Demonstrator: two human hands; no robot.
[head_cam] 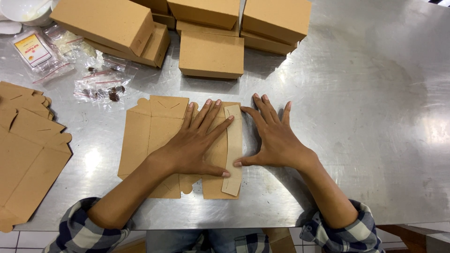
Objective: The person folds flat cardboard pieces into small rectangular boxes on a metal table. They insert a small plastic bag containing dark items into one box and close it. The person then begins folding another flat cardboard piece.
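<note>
A flat brown cardboard box blank [145, 136] lies on the steel table [365, 117] in front of me. My left hand [194, 145] presses flat on its right half, fingers spread. The blank's right edge flap [233, 150] is folded over, its paler underside up. My right hand [274, 138] lies flat on the table just right of that flap, thumb touching the flap's edge. Neither hand grips anything.
Several folded brown boxes [211, 54] are stacked at the back of the table. A pile of flat blanks [28, 150] lies at the left edge. Small clear plastic bags [101, 84] lie at the back left, beside a white bowl [21, 9].
</note>
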